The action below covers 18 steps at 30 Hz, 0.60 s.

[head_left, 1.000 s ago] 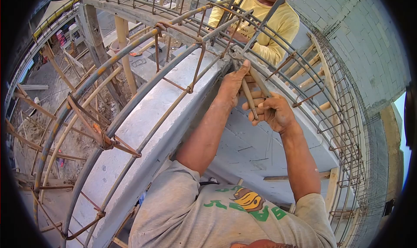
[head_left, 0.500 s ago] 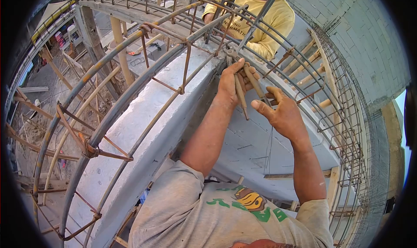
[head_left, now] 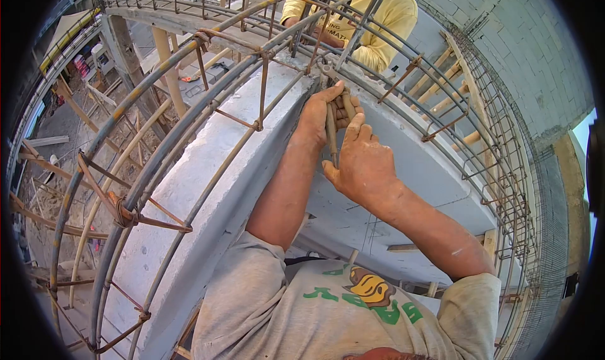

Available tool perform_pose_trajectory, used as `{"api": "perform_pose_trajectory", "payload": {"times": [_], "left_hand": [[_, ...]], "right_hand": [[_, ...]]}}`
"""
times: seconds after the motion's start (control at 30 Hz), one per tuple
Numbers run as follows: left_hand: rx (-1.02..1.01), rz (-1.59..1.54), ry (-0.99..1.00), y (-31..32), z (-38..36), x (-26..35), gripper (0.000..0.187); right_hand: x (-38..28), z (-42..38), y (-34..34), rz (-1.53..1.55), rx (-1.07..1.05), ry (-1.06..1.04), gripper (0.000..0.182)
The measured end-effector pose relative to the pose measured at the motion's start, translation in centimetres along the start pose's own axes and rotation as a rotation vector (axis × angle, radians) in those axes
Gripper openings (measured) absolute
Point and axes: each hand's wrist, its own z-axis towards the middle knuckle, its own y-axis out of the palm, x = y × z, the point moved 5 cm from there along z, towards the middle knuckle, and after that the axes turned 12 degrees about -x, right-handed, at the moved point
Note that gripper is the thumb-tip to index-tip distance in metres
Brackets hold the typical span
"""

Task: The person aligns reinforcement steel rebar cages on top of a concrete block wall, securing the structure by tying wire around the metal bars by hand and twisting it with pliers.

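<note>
Long-handled pincers (head_left: 332, 130) hang jaws-up at the corner where two white concrete beams meet. My left hand (head_left: 318, 114) is wrapped round their upper part, just below the jaws. Lower down, my right hand (head_left: 365, 161) is closed at the handles, its thumb by the end of one handle and its fingers curled near the other. The jaws sit close to upright steel bars (head_left: 360, 29); what they bite on is too small to tell.
A curved rebar cage (head_left: 142, 196) runs along the left beam (head_left: 189, 190), another cage (head_left: 466, 152) along the right. Across the corner is a person in a yellow shirt (head_left: 384, 20). A block wall (head_left: 504, 57) rises behind. Timber props and ground lie below left.
My right hand has moved left and up to the pincers and its fingers have closed. The pincer handles are nearer upright. The view has shifted slightly.
</note>
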Motion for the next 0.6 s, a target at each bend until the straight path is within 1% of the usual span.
{"api": "perform_pose_trajectory", "payload": {"times": [0.03,0.13,0.17,0.2,0.23,0.27,0.33,0.37,0.4,0.43,0.47,0.5,0.53,0.57,0.6], "left_hand": [[-0.018,0.014,-0.008,-0.3,-0.2,0.1,0.030],[0.053,0.151,-0.036,-0.3,-0.8,0.8,0.030],[0.079,0.195,-0.047,-0.2,-0.9,1.1,0.030],[0.086,0.172,-0.058,0.1,-0.6,1.3,0.030],[0.097,0.148,-0.073,0.4,-0.2,1.5,0.029],[0.114,0.122,-0.092,0.7,-0.1,1.6,0.030],[0.145,0.126,-0.017,3.1,-0.7,2.7,0.033],[0.155,0.130,0.032,4.1,-0.6,3.2,0.034],[0.189,0.164,0.049,3.6,-0.4,2.6,0.044],[0.135,0.114,0.067,3.1,-0.4,2.3,0.046],[0.083,0.065,0.079,2.4,-0.5,2.0,0.049],[0.035,0.011,0.085,1.8,-0.7,1.7,0.051],[0.006,0.000,0.096,1.2,-0.5,1.7,0.060],[-0.055,-0.055,0.122,0.9,-0.3,1.5,0.060],[-0.117,-0.105,0.142,1.0,-0.2,1.4,0.060]], "right_hand": [[-0.3,0.0,0.8,0.039,-0.006,0.041,0.099],[-0.8,0.1,1.0,0.092,0.052,0.067,0.090],[-0.7,0.3,0.6,0.098,0.028,0.057,0.087],[-0.5,0.4,-0.5,0.105,0.004,0.050,0.084],[-0.2,0.5,-1.6,0.115,-0.024,0.043,0.081],[0.6,1.0,-3.1,0.217,-0.096,0.036,0.075],[3.0,1.9,-5.5,0.419,-0.253,0.016,0.065],[3.7,1.6,-4.6,0.673,-0.321,0.027,0.061],[4.4,1.5,-3.5,0.919,-0.378,0.031,0.058],[4.5,1.4,-2.4,1.165,-0.434,0.033,0.054],[3.9,1.2,-1.7,1.255,-0.400,-0.030,0.049],[3.5,1.2,-0.8,1.454,-0.395,-0.078,0.048],[3.2,1.3,0.1,1.649,-0.396,-0.124,0.046],[2.9,1.5,0.4,1.843,-0.396,-0.174,0.045],[2.3,1.6,0.3,1.865,-0.401,-0.196,0.049]]}}
